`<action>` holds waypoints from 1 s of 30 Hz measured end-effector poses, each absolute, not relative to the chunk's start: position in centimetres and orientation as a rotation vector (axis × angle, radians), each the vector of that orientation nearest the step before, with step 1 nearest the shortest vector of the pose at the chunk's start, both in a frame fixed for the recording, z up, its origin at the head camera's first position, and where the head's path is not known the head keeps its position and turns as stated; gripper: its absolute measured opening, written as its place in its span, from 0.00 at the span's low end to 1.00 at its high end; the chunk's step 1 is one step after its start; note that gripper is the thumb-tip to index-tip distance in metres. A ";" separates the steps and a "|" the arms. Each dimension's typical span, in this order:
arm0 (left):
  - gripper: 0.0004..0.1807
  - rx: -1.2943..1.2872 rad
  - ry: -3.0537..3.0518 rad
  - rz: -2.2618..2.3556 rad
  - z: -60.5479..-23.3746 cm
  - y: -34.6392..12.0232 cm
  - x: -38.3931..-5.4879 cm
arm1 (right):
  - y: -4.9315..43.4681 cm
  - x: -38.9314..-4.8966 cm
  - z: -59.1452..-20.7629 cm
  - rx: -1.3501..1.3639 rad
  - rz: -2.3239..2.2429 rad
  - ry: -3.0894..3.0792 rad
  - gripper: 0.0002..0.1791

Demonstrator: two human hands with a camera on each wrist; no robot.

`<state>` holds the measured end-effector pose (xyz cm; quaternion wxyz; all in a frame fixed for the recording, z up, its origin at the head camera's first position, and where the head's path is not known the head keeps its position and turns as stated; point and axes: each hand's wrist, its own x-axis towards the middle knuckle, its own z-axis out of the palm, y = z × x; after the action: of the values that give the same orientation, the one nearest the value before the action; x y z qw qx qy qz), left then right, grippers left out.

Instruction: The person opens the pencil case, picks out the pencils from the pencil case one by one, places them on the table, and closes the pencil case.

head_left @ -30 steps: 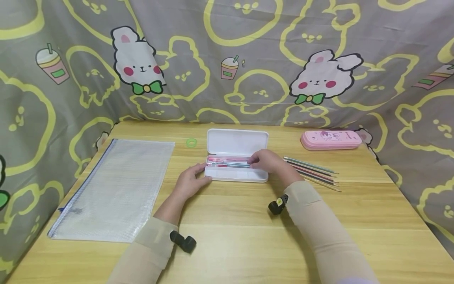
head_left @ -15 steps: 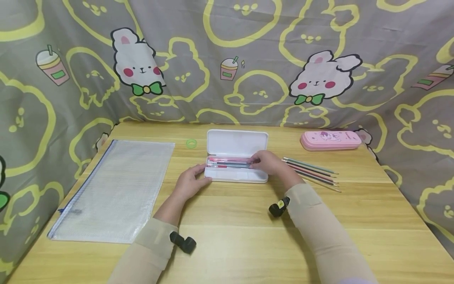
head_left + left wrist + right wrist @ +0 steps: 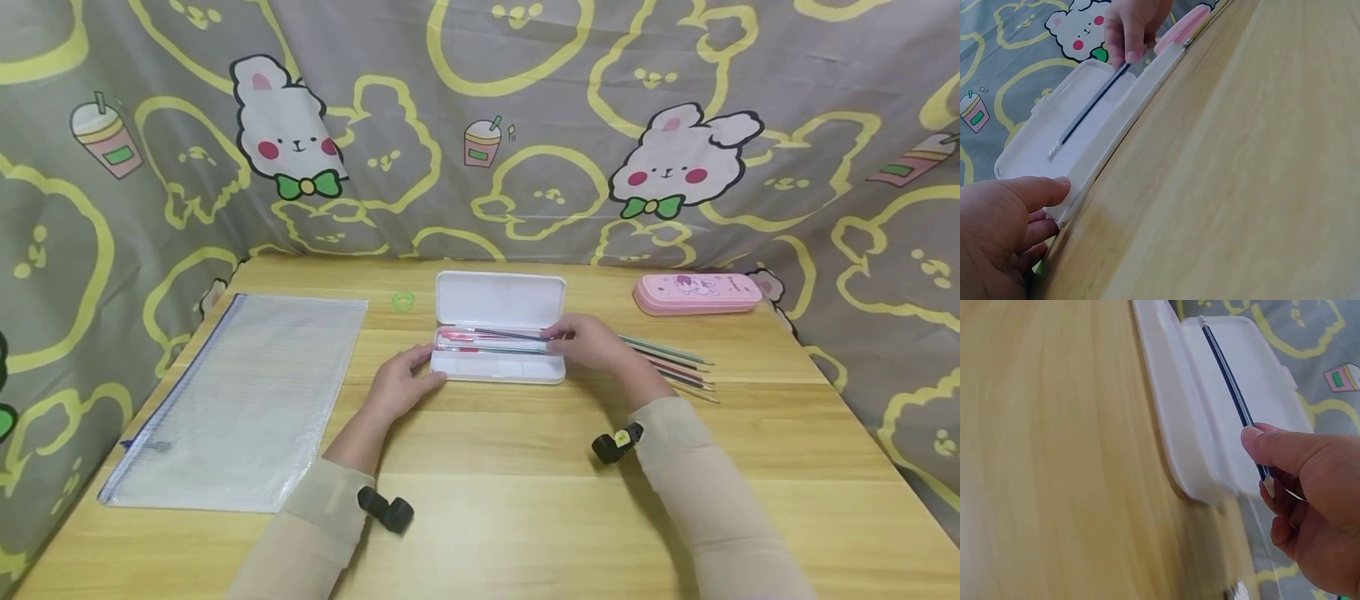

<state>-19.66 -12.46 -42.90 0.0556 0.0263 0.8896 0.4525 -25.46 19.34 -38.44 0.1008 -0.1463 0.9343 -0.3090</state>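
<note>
A white pencil case (image 3: 501,298) lies on the table with its lid raised. My left hand (image 3: 400,387) holds its left end, the thumb (image 3: 1047,192) on the front rim and the fingers round the end. My right hand (image 3: 592,342) pinches a dark blue striped pencil (image 3: 1229,378) near its sharpened tip, over the right end of the case. The pencil's white eraser end points left, and in the left wrist view it stands out against the lid. Inside the case lie a pink pen (image 3: 453,336) and a slim stick with a red part (image 3: 467,350).
Several pencils (image 3: 678,360) lie on the table to the right, partly behind my right hand. A closed pink pencil case (image 3: 697,294) sits at the back right. A clear mesh zip pouch (image 3: 247,408) lies at left. Near the case is a green ring (image 3: 402,302).
My right hand has lifted the blue pencil up from among the things in the case and moved a little right with it. The left hand has stayed on the case's end.
</note>
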 end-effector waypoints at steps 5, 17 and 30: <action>0.34 0.089 2.699 1.378 -42.9 -12.6 -19.7 | 21.9 -24.6 -37.9 -0.451 -0.964 2.807 0.13; 0.34 0.095 2.709 1.365 -42.8 -12.7 -19.9 | 28.4 -21.6 -37.1 -0.324 -0.882 2.924 0.15; 0.34 0.079 2.700 1.355 -43.0 -12.5 -19.7 | 33.9 -17.6 -38.8 -0.185 -0.884 2.970 0.16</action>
<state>-19.73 -12.45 -42.96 0.0597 0.0261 0.8918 0.4477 -17.61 33.95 -38.76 0.0185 -0.0596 0.9566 -0.2845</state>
